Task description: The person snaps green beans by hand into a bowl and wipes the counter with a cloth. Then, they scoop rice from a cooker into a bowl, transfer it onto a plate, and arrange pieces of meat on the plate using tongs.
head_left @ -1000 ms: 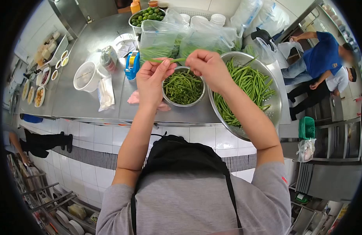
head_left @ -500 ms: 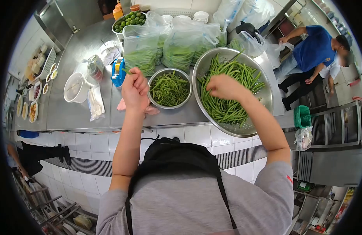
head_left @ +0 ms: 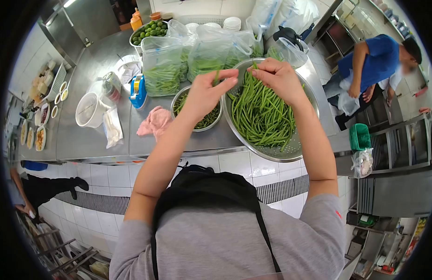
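Note:
My left hand [head_left: 207, 93] is above the gap between the two bowls, thumb and forefinger stretched towards the right, a bit of green bean [head_left: 217, 76] poking up from its grip. My right hand [head_left: 277, 81] pinches a green bean over the back of a large perforated steel colander [head_left: 297, 150]. Long whole green beans [head_left: 262, 114] fill the colander. Partly behind my left wrist, a smaller steel bowl [head_left: 174, 103] holds short bean pieces [head_left: 207, 119].
Clear bags of green vegetables [head_left: 162, 72] line the back of the steel counter. Left of the bowls are a pink cloth [head_left: 155, 121], a blue tape dispenser [head_left: 138, 92] and a white tub [head_left: 89, 109]. A person in blue [head_left: 374, 58] stands at the right.
My left hand has moved right from beside the small bowl, its thumb and forefinger now extended. My right hand has risen to the colander's back edge. The person in blue has shifted.

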Demonstrator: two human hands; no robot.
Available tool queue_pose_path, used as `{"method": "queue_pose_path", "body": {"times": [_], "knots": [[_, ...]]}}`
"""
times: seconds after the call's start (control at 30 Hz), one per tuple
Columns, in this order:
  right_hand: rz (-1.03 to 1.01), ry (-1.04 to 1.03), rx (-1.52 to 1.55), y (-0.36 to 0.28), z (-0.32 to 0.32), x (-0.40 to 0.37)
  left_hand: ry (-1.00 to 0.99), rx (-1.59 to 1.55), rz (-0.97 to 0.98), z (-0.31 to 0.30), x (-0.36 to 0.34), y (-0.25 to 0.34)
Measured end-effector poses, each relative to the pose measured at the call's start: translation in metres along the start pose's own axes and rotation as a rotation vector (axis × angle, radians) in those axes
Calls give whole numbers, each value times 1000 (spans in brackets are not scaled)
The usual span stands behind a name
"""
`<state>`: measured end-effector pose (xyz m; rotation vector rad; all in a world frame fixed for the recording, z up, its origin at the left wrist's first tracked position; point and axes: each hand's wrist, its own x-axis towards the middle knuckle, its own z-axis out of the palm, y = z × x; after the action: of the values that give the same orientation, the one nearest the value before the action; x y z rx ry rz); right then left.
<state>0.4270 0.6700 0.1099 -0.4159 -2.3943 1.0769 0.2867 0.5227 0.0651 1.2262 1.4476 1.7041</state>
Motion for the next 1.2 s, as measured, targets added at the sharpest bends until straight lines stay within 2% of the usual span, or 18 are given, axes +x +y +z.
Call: {"method": "queue_pose_path", "body": {"times": [0.13, 0.27, 0.3, 0.37, 0.43, 0.5, 0.57, 0.63, 0.7, 0.77, 0.8, 0.83, 0.9, 1.0, 1.07, 1.1, 1.17, 1.2], "knots": [[347, -92, 599, -6, 14, 5, -95, -223, -186, 14, 12, 12], [379, 5, 752, -17, 42, 8, -11, -98, -216, 15, 19, 3], [365, 133, 772, -18, 54, 9, -2, -91, -195, 21, 23, 2], [351, 357, 773, -4, 73, 22, 309, 493, 41, 33, 36, -18], [354, 304, 662, 20, 67, 39, 400, 504, 161, 34, 49, -44], [349, 328, 704, 35, 48, 37, 133, -18, -189, 24, 60, -44], [348, 344, 743, 37, 25, 37, 94, 135, -246, 7, 51, -16], [-298, 368, -96, 23, 8, 32, -34, 207, -318, -10, 45, -19], [-409, 231, -207, 0, 2, 29, -61, 281, -301, -22, 39, -14], [-737, -46, -604, -17, 8, 30, -161, 522, -281, -27, 29, 5], [-794, -67, -658, -14, 14, 33, -162, 525, -287, -28, 23, 11], [-795, -65, -652, -15, 16, 34, -131, 629, -208, -29, 17, 17], [-602, -373, -781, -19, 21, 39, -90, 733, -133, -34, 7, 25], [-606, -324, -750, -29, 37, 44, -16, 748, -134, -48, -3, 22], [-612, -266, -526, -38, 52, 47, 92, 816, 225, -64, -9, 2], [-599, -206, -312, -42, 61, 47, 96, 824, 211, -69, -14, 8], [-543, -166, -202, -49, 81, 48, -11, 608, -154, -80, -19, 22], [-420, -45, 15, -50, 92, 49, 8, 380, -234, -96, -18, -13]]}}
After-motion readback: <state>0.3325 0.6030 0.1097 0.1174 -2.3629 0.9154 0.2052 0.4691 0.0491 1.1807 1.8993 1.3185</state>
